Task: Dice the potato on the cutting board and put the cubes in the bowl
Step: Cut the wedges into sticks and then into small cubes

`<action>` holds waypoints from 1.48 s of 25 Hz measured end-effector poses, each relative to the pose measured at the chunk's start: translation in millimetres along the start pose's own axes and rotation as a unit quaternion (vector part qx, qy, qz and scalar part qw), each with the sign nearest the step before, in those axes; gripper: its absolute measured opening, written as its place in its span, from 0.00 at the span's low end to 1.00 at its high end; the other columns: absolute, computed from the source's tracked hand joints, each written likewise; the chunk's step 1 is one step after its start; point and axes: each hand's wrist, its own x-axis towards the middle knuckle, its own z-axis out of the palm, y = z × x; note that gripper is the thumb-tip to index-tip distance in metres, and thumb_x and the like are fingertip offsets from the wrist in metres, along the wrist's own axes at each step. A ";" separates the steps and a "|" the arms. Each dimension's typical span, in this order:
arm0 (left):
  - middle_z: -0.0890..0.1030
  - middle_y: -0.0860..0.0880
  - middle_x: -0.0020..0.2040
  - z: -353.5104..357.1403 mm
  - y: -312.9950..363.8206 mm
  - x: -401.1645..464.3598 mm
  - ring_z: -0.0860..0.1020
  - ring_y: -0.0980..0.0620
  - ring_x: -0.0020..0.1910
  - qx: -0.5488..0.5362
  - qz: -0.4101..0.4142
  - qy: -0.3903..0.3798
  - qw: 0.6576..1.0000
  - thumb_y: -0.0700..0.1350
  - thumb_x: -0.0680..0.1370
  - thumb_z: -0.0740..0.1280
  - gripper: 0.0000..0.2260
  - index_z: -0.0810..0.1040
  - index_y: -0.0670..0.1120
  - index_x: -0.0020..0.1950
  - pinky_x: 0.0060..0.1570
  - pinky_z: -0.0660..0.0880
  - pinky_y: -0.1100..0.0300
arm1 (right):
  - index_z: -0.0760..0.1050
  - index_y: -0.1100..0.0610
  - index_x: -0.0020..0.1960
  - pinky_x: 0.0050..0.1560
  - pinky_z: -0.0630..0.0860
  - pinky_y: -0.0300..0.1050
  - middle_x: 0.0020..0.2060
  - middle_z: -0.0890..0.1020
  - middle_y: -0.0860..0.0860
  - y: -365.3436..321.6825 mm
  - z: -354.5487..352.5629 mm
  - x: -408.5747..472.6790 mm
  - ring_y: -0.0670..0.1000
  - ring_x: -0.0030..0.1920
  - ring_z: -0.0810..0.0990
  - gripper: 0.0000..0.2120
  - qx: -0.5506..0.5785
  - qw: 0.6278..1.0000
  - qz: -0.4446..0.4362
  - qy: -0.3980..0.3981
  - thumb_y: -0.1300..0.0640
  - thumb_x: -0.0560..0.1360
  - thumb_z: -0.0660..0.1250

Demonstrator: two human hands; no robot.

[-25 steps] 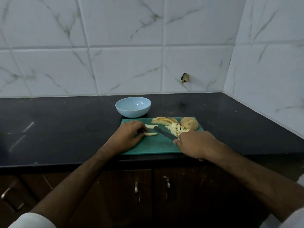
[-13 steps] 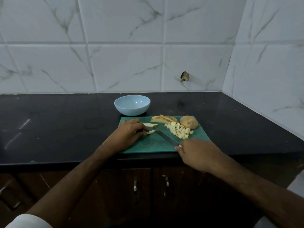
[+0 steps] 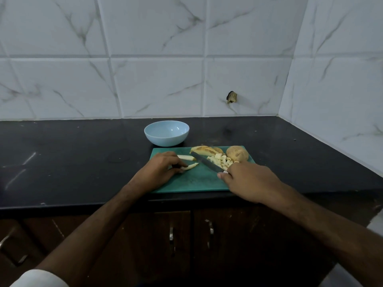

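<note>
A green cutting board (image 3: pixel 199 182) lies at the counter's front edge. My left hand (image 3: pixel 160 171) rests on its left part, fingers pinching a pale potato strip (image 3: pixel 190 166); a second strip (image 3: pixel 185 157) lies just behind it. My right hand (image 3: pixel 248 181) grips a knife (image 3: pixel 207 164) whose blade angles up-left across the board, its tip near the strips. A heap of potato cubes (image 3: pixel 221 161) sits right of the blade. An unpeeled potato piece (image 3: pixel 236 156) and several slices (image 3: pixel 204 151) lie along the board's far edge. Behind the board stands an empty light-blue bowl (image 3: pixel 166 133).
The black countertop (image 3: pixel 72 160) stretches wide to the left and ends at white tiled walls behind and on the right. Dark cabinet doors with metal handles (image 3: pixel 171 236) are below the front edge.
My right hand moved forward with the knife, so the blade now lies farther up the board beside the cubes. My left hand keeps its place on the strip.
</note>
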 end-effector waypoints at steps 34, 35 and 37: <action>0.82 0.56 0.44 -0.9 2.2 -1.8 0.79 0.60 0.46 -0.001 -0.009 0.006 1.000 0.41 0.75 0.75 0.03 0.86 0.47 0.48 0.46 0.72 0.72 | 0.69 0.49 0.41 0.37 0.69 0.47 0.38 0.76 0.47 -5.7 6.0 -1.4 0.46 0.38 0.76 0.19 0.015 1.000 -0.008 -0.027 0.41 0.85 0.52; 0.82 0.56 0.44 -1.0 2.1 -1.4 0.79 0.60 0.45 -0.001 -0.010 0.006 1.000 0.42 0.75 0.75 0.03 0.86 0.47 0.48 0.46 0.73 0.72 | 0.69 0.50 0.41 0.37 0.69 0.47 0.38 0.77 0.48 -4.9 8.1 -0.7 0.47 0.38 0.76 0.19 0.022 0.999 -0.011 -0.039 0.40 0.85 0.53; 0.82 0.56 0.44 -0.8 1.5 -0.6 0.79 0.59 0.45 -0.001 -0.008 0.002 1.000 0.42 0.75 0.75 0.03 0.86 0.47 0.48 0.46 0.74 0.70 | 0.70 0.51 0.42 0.36 0.69 0.46 0.37 0.77 0.49 -6.5 15.5 -1.2 0.47 0.36 0.76 0.19 0.036 0.997 -0.015 -0.064 0.41 0.85 0.54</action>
